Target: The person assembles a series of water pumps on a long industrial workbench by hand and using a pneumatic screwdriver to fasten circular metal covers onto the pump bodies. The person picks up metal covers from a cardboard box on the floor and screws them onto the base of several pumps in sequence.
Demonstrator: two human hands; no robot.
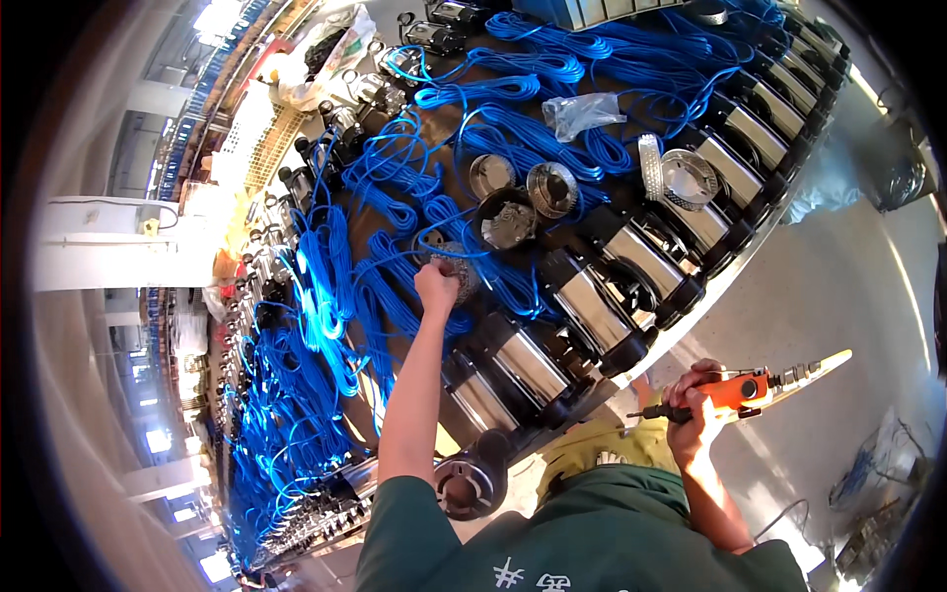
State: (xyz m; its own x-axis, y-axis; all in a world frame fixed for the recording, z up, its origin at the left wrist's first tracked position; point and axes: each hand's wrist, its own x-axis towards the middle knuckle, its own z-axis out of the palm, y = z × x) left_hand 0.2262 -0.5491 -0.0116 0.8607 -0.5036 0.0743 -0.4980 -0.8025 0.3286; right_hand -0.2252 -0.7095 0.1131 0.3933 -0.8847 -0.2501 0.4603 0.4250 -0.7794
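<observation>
My left hand (437, 288) reaches over the bench, its fingers closed on a perforated metal strainer ring (460, 270). Several similar round metal pieces lie just beyond it, among them a metal cup (506, 219) with small bits inside. Off the bench's right edge, my right hand (693, 405) grips an orange power screwdriver (735, 393), its dark bit pointing left and a yellow hose at the other end. Between my arms, steel pump bodies (523, 357) with black ends lie in a row along the bench edge. Near my left elbow is a pump with its round open end (464, 488) toward me.
Coiled blue cables (513, 69) cover much of the bench, with a clear plastic bag (582, 115) on top. A blue crate (582, 10) stands at the far side. More pumps (755, 133) line the right edge. Grey floor (789, 296) lies beyond, with plastic-wrapped items.
</observation>
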